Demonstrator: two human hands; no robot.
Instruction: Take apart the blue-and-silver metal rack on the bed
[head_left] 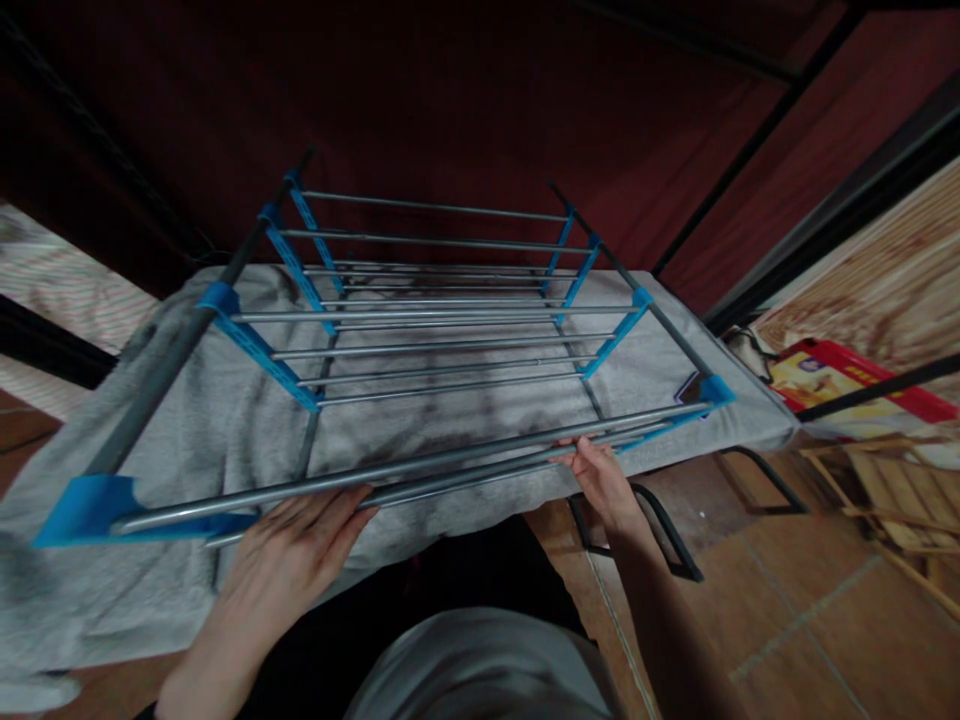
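Note:
A shoe rack (442,348) of grey metal tubes and blue plastic side brackets lies on its side on a grey blanket. My left hand (300,550) is wrapped over the lower metal tube of the nearest tier, close to the large blue bracket (94,508) at the left corner. Further right along the same tier, my right hand (596,478) pinches the metal tube (480,470) with thumb and fingers. A long upper tube (420,462) runs between the left bracket and the right blue bracket (718,392). My left fingertips are partly hidden by the tubes.
The grey blanket (517,425) covers the surface under the rack, with a dark red curtain (450,100) behind it. To the right are a red and yellow box (840,385), a wooden folding stool (900,490) and black metal legs (675,545) over a tiled floor.

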